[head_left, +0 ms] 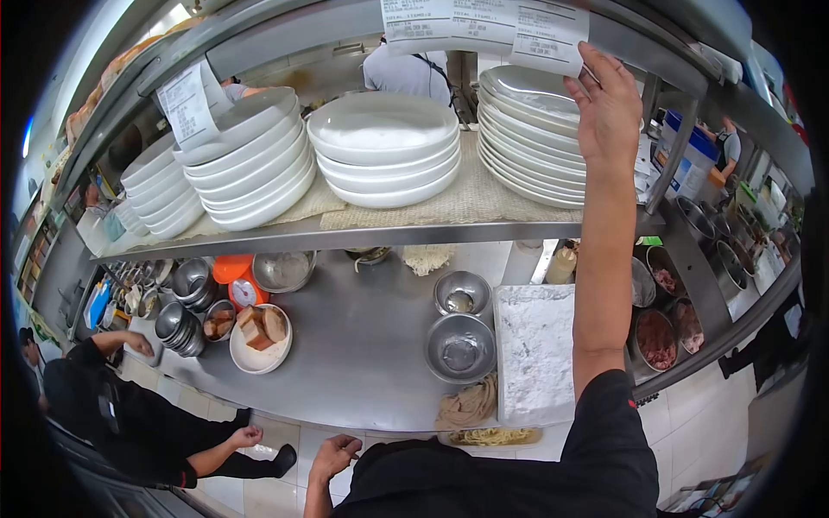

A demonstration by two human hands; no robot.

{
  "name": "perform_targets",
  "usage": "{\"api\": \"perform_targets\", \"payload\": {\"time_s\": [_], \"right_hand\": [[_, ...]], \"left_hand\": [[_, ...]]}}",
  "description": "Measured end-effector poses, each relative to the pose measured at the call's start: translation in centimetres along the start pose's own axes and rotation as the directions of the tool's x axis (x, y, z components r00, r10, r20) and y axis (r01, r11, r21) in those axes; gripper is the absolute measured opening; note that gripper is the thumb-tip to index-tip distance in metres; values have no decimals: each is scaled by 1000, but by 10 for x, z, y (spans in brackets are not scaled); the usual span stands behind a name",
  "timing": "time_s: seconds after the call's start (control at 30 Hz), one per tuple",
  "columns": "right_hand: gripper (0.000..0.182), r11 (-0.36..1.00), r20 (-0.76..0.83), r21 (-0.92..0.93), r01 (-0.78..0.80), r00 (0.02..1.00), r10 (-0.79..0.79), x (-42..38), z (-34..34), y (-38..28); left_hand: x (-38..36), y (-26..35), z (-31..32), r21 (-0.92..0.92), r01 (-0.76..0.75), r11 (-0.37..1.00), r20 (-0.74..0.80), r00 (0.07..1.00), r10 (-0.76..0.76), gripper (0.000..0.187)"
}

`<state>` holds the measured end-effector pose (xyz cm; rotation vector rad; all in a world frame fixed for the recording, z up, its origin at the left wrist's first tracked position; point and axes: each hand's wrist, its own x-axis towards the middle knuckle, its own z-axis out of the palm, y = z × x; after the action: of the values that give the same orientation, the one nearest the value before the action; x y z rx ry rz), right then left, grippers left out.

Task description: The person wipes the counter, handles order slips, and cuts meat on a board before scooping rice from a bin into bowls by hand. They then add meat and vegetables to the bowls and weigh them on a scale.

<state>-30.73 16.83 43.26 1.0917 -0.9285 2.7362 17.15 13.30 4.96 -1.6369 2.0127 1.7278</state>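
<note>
My right hand is raised to the upper rail, its fingertips at the lower right edge of a printed paper ticket; the thumb and fingers are apart behind the ticket's corner, and whether they pinch it is unclear. Under the hand stands a stack of white plates on the shelf. Low in the view, my left hand hangs by my body, below the steel counter's front edge, with its fingers curled together. Nothing can be made out in it. More tickets hang at the upper left.
Deep white plates stand stacked on the shelf. On the counter are steel bowls, a floured tray, a cloth and a white bowl of bread. A co-worker in black stands at left.
</note>
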Motion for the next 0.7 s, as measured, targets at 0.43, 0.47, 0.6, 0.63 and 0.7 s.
{"api": "perform_targets", "payload": {"time_s": [0.43,0.47,0.6,0.63,0.7], "right_hand": [[46,904,309,-162,-395,850,427,5,21,-16],[46,903,318,-164,-397,845,430,4,23,-15],[43,883,232,-215,-417,857,461,2,29,-19],[41,882,197,-240,-406,869,454,1,29,-20],[41,879,206,-260,-399,867,454,1,29,-22]], "left_hand": [[22,118,-20,-137,-452,882,-45,892,450,25],[13,158,-32,-48,-552,832,-93,832,547,27],[-17,299,-68,-8,-865,502,-221,491,843,40],[-31,334,-75,-23,-904,426,-252,418,873,45],[-30,392,-87,-146,-943,298,-256,327,910,48]]}}
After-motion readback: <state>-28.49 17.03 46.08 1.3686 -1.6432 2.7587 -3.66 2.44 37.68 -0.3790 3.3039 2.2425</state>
